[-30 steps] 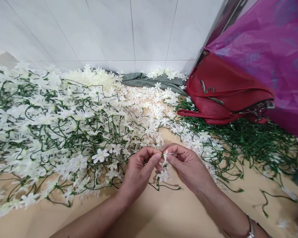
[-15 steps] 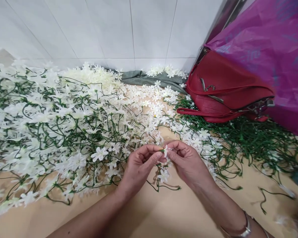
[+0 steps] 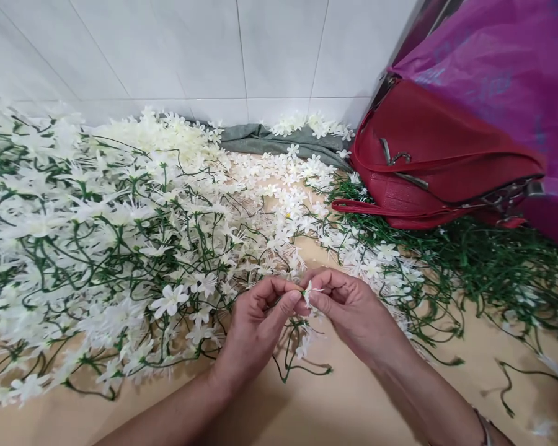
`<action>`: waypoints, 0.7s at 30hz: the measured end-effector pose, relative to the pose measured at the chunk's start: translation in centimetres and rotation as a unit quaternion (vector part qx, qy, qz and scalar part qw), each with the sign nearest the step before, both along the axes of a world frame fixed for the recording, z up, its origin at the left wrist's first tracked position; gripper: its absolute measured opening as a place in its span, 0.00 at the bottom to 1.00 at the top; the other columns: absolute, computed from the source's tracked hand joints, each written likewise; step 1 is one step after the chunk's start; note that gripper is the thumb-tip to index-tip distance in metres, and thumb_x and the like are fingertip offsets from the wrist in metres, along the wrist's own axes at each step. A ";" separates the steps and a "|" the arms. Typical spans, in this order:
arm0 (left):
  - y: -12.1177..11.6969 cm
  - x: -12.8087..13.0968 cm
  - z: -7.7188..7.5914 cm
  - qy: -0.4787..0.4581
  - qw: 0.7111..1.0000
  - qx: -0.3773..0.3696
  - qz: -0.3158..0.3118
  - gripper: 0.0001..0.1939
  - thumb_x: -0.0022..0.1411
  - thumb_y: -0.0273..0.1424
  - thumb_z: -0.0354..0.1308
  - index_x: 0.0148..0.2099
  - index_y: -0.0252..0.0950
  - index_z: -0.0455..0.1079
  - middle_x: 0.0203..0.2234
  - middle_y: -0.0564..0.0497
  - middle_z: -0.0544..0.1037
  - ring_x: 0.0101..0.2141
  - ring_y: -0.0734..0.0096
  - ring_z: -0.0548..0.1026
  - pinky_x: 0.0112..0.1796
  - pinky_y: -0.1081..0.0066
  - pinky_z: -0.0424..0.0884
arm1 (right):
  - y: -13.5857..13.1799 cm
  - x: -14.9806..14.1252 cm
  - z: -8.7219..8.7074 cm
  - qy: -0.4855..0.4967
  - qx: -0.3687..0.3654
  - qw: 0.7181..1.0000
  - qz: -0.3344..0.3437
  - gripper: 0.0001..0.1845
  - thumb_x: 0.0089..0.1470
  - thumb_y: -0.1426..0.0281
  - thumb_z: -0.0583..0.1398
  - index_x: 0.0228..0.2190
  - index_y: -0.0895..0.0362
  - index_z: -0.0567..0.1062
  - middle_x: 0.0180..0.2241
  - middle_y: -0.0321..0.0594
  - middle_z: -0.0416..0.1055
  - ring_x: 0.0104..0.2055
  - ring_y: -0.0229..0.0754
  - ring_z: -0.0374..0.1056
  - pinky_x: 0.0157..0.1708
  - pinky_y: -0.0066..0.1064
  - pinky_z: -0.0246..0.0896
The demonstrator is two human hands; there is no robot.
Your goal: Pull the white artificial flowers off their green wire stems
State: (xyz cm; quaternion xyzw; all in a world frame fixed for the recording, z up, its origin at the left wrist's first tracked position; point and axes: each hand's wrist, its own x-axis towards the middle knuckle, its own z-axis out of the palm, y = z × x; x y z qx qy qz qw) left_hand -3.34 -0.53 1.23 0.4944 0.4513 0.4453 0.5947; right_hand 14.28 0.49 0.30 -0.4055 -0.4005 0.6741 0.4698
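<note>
Close together at the lower middle, my two hands pinch a small white artificial flower (image 3: 308, 296). Thumb and forefinger of my left hand (image 3: 263, 322) close on its green base. My right hand (image 3: 351, 310) grips the white petals from the other side, and thin white stamens poke out near its fingers. Below the hands hangs or lies another white flower (image 3: 303, 345) on a curved green stem (image 3: 286, 368); whether it joins the held piece is hidden. To the left spreads a big heap of white flowers on green stems (image 3: 97, 248).
Loose white petals (image 3: 279, 179) cover the table (image 3: 279, 415) ahead of my hands. Bare green stems (image 3: 483, 266) pile up at the right, under a red handbag (image 3: 428, 148). Behind stand a purple plastic bag (image 3: 506, 93), grey-green cloth (image 3: 270, 141) and a tiled wall (image 3: 204, 49).
Both hands stay pinched on the small flower, with little shift of the fingers. The view has moved slightly, so the handbag looks larger and farther right.
</note>
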 end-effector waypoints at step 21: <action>0.7 0.3 0.3 -0.075 0.997 -0.015 0.029 0.14 0.66 0.42 0.65 0.40 0.35 0.74 0.29 0.51 0.82 0.31 0.69 0.82 0.38 0.71 0.77 | 0.4 0.5 0.1 0.050 0.002 0.999 -0.017 0.17 0.52 0.57 0.72 0.42 0.51 0.82 0.40 0.37 0.76 0.41 0.39 0.72 0.47 0.32 0.66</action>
